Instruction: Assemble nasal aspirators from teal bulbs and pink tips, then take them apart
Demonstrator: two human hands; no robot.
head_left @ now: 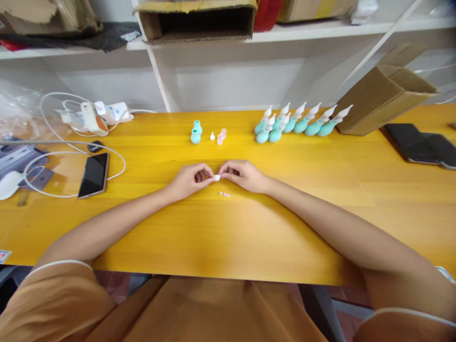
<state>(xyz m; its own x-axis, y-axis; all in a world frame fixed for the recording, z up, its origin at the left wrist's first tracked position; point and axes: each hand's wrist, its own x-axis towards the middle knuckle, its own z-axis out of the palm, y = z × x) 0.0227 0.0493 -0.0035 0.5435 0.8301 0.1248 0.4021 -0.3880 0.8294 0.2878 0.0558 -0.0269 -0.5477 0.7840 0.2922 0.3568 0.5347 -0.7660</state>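
Observation:
Above the middle of the table, my left hand [188, 181] and my right hand [245, 175] meet fingertip to fingertip. Both pinch a small white nozzle piece [217, 177] between thumb and finger; the fingers partly cover it. Just below lie several tiny pale pink discs [224, 194]. Beyond my hands stand two teal rubber bulbs [195, 137] with open necks. Beside them are a small white tip [212, 136] and pink collar-like pieces [221, 137]. To the right, several teal bulb aspirators [302, 125] with clear pointed tips stand grouped together.
At the left are a phone [93, 175], white cables and a power strip [94, 118]. A cardboard box [381, 99] leans at the back right, near a black phone case [420, 145]. A white shelf [320, 31] holding boxes spans the back of the wooden table [160, 242].

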